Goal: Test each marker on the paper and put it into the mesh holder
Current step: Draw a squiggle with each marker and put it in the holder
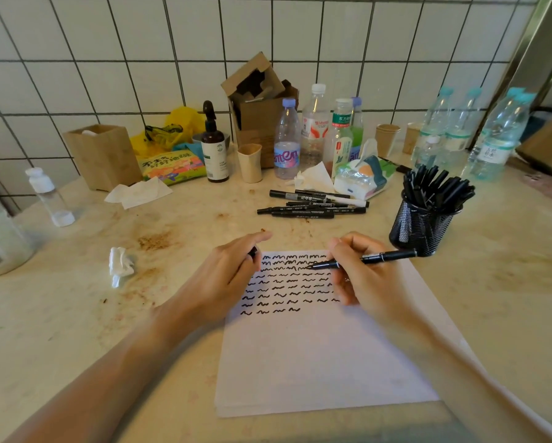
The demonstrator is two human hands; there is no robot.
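The right hand (361, 276) has its fingers (341, 251) closed around a marker (364, 259), tip on the paper (316, 353) among the squiggles. The long axis runs left to right, rear end pointing at the mesh holder (423, 225) just beyond (right hand is nearer). The left hand (226, 279) pinches a cap (253, 251). Untested markers (313, 204) lie on the counter (76, 314).
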